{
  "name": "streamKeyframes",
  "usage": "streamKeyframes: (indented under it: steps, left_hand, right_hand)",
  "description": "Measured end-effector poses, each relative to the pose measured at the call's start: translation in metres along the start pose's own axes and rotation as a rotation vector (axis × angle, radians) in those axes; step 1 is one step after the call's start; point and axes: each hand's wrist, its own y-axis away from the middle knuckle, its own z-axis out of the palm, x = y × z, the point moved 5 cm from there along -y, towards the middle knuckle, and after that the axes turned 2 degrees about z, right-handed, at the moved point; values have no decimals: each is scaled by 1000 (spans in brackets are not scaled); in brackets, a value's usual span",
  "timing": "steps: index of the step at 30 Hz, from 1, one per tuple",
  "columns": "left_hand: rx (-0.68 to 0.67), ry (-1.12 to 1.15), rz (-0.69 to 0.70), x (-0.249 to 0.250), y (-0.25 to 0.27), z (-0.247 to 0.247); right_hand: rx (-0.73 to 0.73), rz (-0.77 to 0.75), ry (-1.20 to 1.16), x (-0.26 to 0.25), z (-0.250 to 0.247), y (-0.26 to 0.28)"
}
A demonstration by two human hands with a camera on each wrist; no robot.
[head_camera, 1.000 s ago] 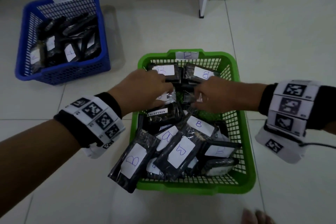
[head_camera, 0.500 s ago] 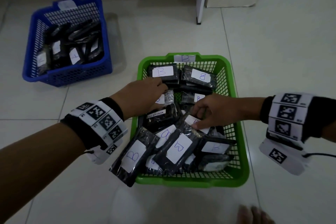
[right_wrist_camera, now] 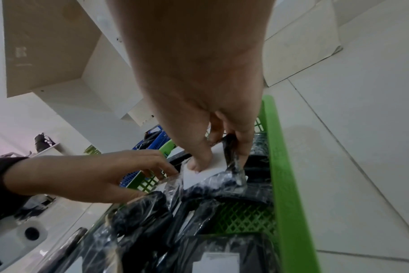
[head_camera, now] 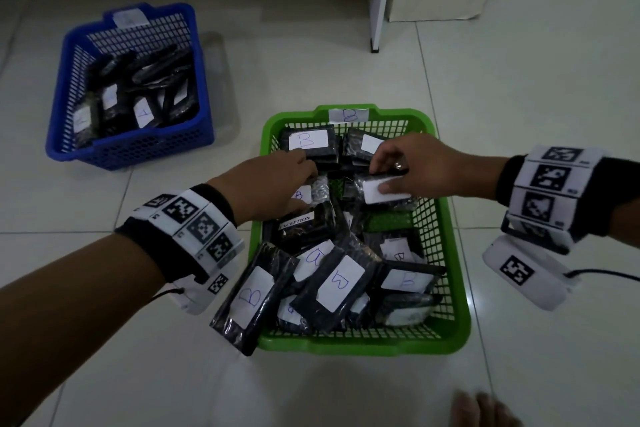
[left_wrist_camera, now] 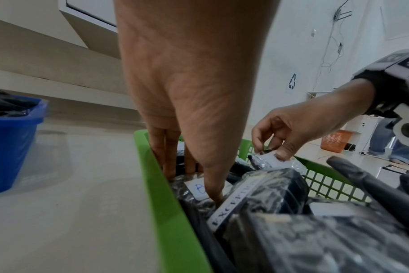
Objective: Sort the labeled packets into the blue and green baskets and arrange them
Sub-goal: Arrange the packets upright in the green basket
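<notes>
We've got our right hand [head_camera: 420,170] pinching a white-labelled packet [head_camera: 384,192] at the green basket [head_camera: 446,250]'s far right, lifted for stacking. Left hand [head_camera: 273,187] rests straight fingers on the far-left packets, likely steadying them.

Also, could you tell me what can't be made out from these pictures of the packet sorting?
- Letter on the packet the right hand pinches: thumb covers the label in head and right wrist views.
- Left hand fingertips: hidden among packets in the green basket; grip unclear.
- Labels in the blue basket: too small and dim, head view.
- EXCEPTION packet: first letter hidden, head view.
</notes>
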Motion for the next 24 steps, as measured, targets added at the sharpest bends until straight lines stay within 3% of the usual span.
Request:
streamKeyframes:
  steps: [3, 7, 12, 16, 20, 22, 24]
  left_hand:
    - [29, 62, -4, -2, -1, -4]
    - [125, 151, -8, 0, -6, -16]
    - [230, 448, 66, 26, -16, -34]
    - [269, 303, 78, 34, -28, -37]
    - [212, 322, 47, 26, -29, -44]
    - [117, 392, 5, 13, -26, -44]
    - [-4, 406, -37, 3, -22, -39]
  right_hand:
    - [88, 32, -37, 5, -8, -3]
    - [44, 111, -242, 10, -9, -4]
    - [69, 130, -428, 2, -7, -7]
    - [89, 129, -445, 2, -6, -11]
    - [196, 148, -248, 12, -13, -15]
    - [57, 126, 32, 11, -10, -14]
    - [-213, 52, 241, 7, 6, -7]
